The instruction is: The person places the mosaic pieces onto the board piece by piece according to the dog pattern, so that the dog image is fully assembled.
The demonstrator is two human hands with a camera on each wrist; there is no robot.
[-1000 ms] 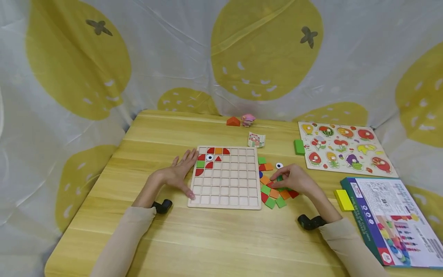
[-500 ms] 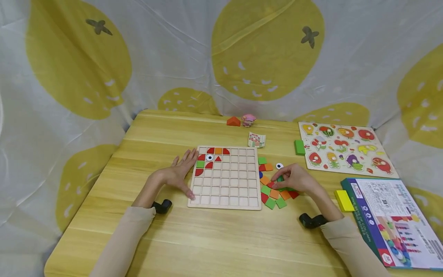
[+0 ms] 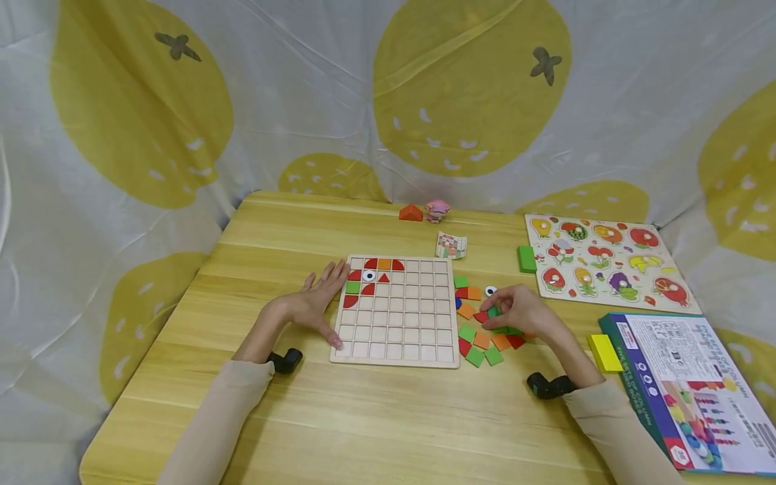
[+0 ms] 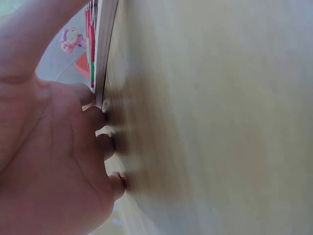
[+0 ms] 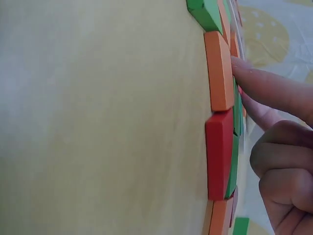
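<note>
A square wooden grid board [image 3: 394,330] lies on the table, with red, orange and green tiles and a white eye tile [image 3: 369,275] in its upper left cells. My left hand [image 3: 309,306] rests spread at the board's left edge, thumb at the lower left corner; the left wrist view shows its fingertips [image 4: 105,146] along the board's side. Over the loose tiles [image 3: 479,339] right of the board, my right hand [image 3: 521,313] pinches a small red tile [image 3: 481,316] between thumb and index finger. The right wrist view shows orange [image 5: 219,73] and red tiles [image 5: 218,154] close by.
A small pattern card [image 3: 451,245] lies behind the board, with an orange-red block [image 3: 411,213] and a pink figurine [image 3: 437,210] farther back. At the right are a fruit puzzle [image 3: 606,263], a green block [image 3: 526,259], a yellow block [image 3: 604,353] and a flat box [image 3: 685,391].
The red tile in my right hand's fingers has shifted slightly away from me and to the right, off the neighbouring green tile. My left hand has stayed at the board.
</note>
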